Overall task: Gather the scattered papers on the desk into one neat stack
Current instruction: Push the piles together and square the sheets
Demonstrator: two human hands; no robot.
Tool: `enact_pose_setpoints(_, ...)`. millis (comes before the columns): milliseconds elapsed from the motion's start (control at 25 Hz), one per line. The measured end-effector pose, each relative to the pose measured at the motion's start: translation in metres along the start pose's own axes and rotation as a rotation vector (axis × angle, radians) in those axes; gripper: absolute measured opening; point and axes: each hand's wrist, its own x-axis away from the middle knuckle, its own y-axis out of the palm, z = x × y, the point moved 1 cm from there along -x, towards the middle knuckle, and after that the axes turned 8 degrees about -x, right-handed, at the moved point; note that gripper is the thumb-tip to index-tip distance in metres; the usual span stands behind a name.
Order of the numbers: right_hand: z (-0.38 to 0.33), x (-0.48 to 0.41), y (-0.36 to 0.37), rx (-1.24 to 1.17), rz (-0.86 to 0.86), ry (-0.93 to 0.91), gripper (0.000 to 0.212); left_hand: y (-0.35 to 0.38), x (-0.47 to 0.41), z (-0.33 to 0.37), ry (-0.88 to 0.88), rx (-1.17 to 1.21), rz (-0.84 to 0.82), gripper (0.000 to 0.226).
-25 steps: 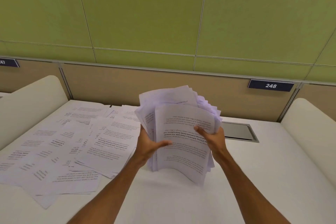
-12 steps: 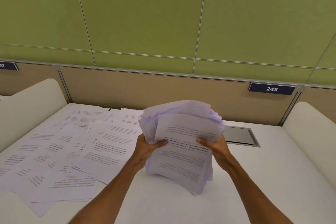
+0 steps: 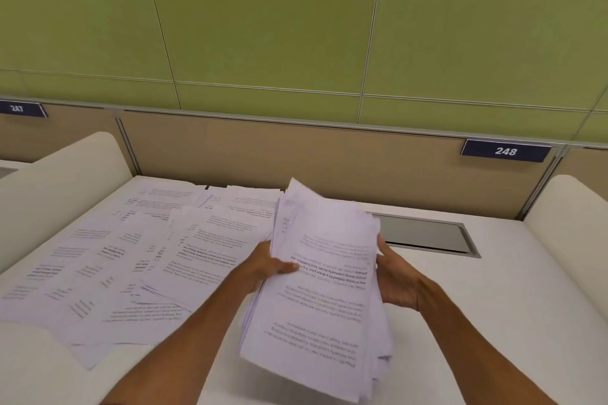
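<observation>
A thick, uneven bundle of printed papers (image 3: pixel 324 286) is held above the white desk (image 3: pixel 493 322), tilted with its lower edge toward me. My left hand (image 3: pixel 266 268) grips its left edge, thumb on the top sheet. My right hand (image 3: pixel 396 283) holds the right edge, palm against the side. Several loose printed sheets (image 3: pixel 131 260) lie overlapping across the left half of the desk.
A grey metal cable hatch (image 3: pixel 427 235) is set into the desk behind the bundle. Cream rounded dividers stand at the left (image 3: pixel 56 181) and right (image 3: pixel 572 217). A tan back panel carries a sign reading 248 (image 3: pixel 505 150); green wall above.
The bundle has tipped from nearly upright to a flatter tilt and come lower toward me. Both hands kept their grip on its sides.
</observation>
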Motion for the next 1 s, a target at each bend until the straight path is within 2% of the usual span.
enact_pose_setpoints(120, 0.035, -0.003, -0.018, -0.017, 0.084, 0.125, 0.096, 0.003, 0.007, -0.041, -0.106, -0.027, -0.042, 0.068)
enact_pose_setpoints(240, 0.059, -0.006, -0.023, -0.014, 0.161, 0.186, 0.103, 0.004, 0.008, -0.067, -0.136, -0.061, -0.039, 0.067)
enact_pose_setpoints(360, 0.066, -0.005, -0.020, -0.018, 0.259, 0.153, 0.106, -0.007, 0.003, -0.077, -0.150, -0.005, -0.017, 0.060)
enact_pose_setpoints(480, 0.073, -0.002, -0.019, -0.024, 0.344, 0.108, 0.104, -0.037, -0.002, -0.083, -0.124, -0.045, 0.092, 0.049)
enact_pose_setpoints(680, 0.092, -0.002, -0.017, -0.003, 0.512, 0.047, 0.099, -0.125, -0.003, -0.113, -0.041, 0.038, 0.388, 0.020)
enact_pose_setpoints(880, 0.098, -0.001, -0.006, 0.038, 0.624, 0.017, 0.096, -0.234, 0.004, -0.155, -0.121, 0.056, 0.575, 0.030)
enact_pose_setpoints(1000, 0.097, -0.003, 0.003, 0.092, 0.689, 0.012, 0.094, -0.285, 0.011, -0.173, -0.137, 0.007, 0.618, 0.033)
